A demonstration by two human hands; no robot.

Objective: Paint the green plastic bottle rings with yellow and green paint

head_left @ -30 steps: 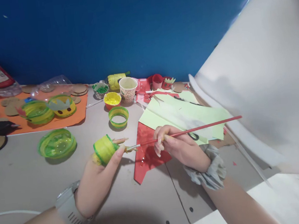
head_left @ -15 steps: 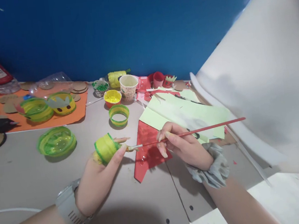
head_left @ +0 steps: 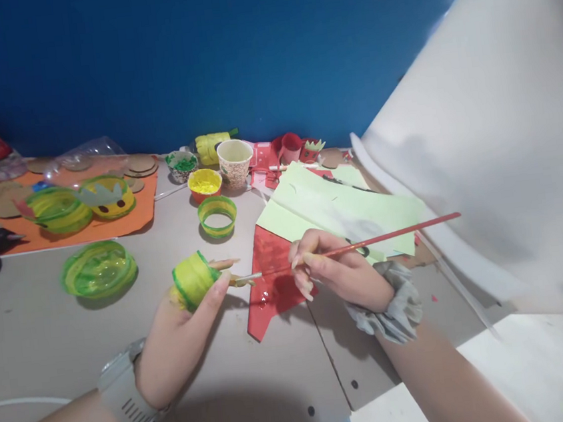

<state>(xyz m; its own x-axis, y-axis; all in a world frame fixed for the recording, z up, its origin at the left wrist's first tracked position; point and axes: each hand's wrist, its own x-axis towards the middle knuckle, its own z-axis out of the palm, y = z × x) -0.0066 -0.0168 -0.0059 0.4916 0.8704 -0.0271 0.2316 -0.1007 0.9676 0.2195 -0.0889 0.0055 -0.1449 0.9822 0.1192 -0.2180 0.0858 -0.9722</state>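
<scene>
My left hand [head_left: 186, 328] holds a yellow cup-like piece with green rims [head_left: 194, 280], its fingers partly hidden behind and inside it. In my right hand [head_left: 340, 268] is a thin red paintbrush [head_left: 394, 233], pinched between the fingers. The brush's metal end points left and lies close to my left fingertips, by the piece's green edge; its bristles are hard to make out. Red paper [head_left: 272, 272] lies beneath the brush. Behind my left hand stands a green and yellow ring [head_left: 218, 217], near a cup of yellow paint [head_left: 205, 184].
Farther back are a cup of green paint [head_left: 182, 166] and a patterned paper cup [head_left: 235, 163]. Pale green paper [head_left: 340, 198] lies behind my right hand. To the left are a green bowl-like piece [head_left: 99, 270] and orange paper [head_left: 146, 215] bearing crafts.
The whole view has shifted slightly, so most things appear a little farther left. Both hands keep their holds, and the brush remains close to the yellow piece.
</scene>
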